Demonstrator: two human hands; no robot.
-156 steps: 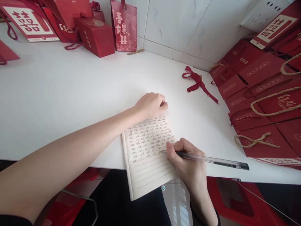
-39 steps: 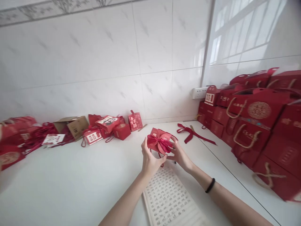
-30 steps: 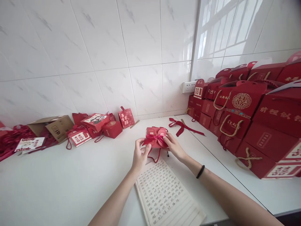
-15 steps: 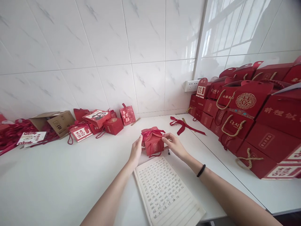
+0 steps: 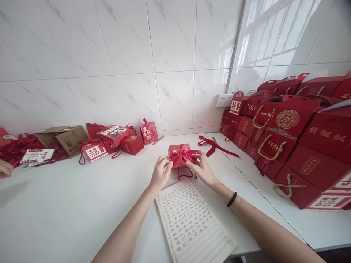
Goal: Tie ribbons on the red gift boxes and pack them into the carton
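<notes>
A small red gift box [image 5: 175, 148] stands on the white table, its top with gold characters tilted toward me. A shiny red ribbon bow [image 5: 183, 155] is tied across that top. From the left, my left hand [image 5: 161, 171] closes its fingers and thumb on the bow's left end, at the box's edge. My right hand [image 5: 203, 170] has the bow's right loop between fingers and thumb. A red cord handle [image 5: 184, 175] hangs at the box's near side. Just in front lies an open notebook [image 5: 192, 223] with handwritten rows.
Stacked red gift boxes [image 5: 290, 146] with rope handles fill the right side. Loose red ribbon [image 5: 212, 146] lies behind my right hand. Several small boxes [image 5: 115, 136], a cardboard carton [image 5: 71, 140] and heaped ribbon [image 5: 23, 146] line the wall. Another person's hand [image 5: 5, 169] shows at the left edge.
The box has tipped so that its top and bow face me more. My hands have shifted from the box's sides onto the bow. Another person's hand has appeared at far left.
</notes>
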